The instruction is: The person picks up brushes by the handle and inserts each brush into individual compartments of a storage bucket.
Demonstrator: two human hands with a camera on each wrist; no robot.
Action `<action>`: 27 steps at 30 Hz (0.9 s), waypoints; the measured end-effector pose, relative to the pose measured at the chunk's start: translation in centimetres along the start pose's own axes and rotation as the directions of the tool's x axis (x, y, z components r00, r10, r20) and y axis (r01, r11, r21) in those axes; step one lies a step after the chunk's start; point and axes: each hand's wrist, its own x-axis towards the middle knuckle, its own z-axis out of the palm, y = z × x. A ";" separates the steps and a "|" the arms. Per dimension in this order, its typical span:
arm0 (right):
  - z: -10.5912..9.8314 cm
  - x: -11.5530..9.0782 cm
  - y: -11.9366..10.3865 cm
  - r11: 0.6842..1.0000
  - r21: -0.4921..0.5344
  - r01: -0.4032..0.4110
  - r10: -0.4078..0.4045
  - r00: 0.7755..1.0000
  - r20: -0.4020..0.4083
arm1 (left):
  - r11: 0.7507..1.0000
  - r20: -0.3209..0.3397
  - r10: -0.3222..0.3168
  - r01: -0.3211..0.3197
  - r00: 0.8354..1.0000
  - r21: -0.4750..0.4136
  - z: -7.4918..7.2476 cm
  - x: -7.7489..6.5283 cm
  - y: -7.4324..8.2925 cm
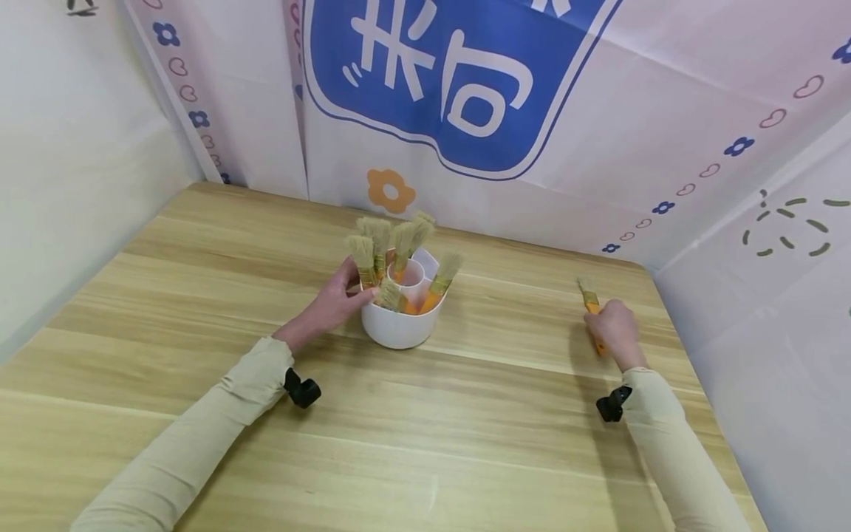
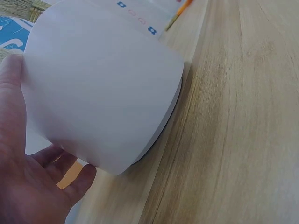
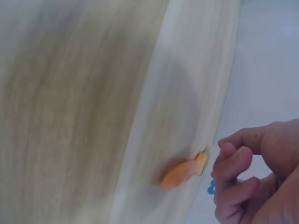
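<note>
A round white brush holder (image 1: 399, 329) stands on the wooden table, with several flat paintbrushes (image 1: 402, 244) in it, bristles up. My left hand (image 1: 340, 294) grips the holder's left side. Its thumb (image 2: 11, 93) lies at the rim while the other fingers reach round the wall. Further right, one orange-handled paintbrush (image 3: 180, 175) lies on the table, bristles pointing away. My right hand (image 1: 613, 329) is over its handle in the head view. In the right wrist view those fingers (image 3: 236, 163) are loosely curled, apart from the handle.
The wooden table (image 1: 425, 428) ends against a printed white sheet (image 1: 558, 214) at the back. White side sheets (image 1: 751, 310) stand close to the right hand and along the left edge. The holder has a round inner cup (image 1: 414, 273).
</note>
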 end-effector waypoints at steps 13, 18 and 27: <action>0.9 1.4 0.5 0.999 0.015 -0.039 0.039 0.999 -0.005 | 1.000 0.008 -0.010 0.010 1.000 -0.001 0.1 -0.4 -0.8; 1.1 1.8 0.6 1.000 0.004 -0.030 0.030 0.999 -0.014 | 1.000 0.008 -0.018 0.018 1.000 0.001 0.2 -0.6 -0.7; 0.7 2.8 1.1 0.999 0.049 0.019 -0.018 1.000 -0.015 | 1.000 0.000 -0.023 0.023 1.000 -0.004 0.0 -0.2 -0.5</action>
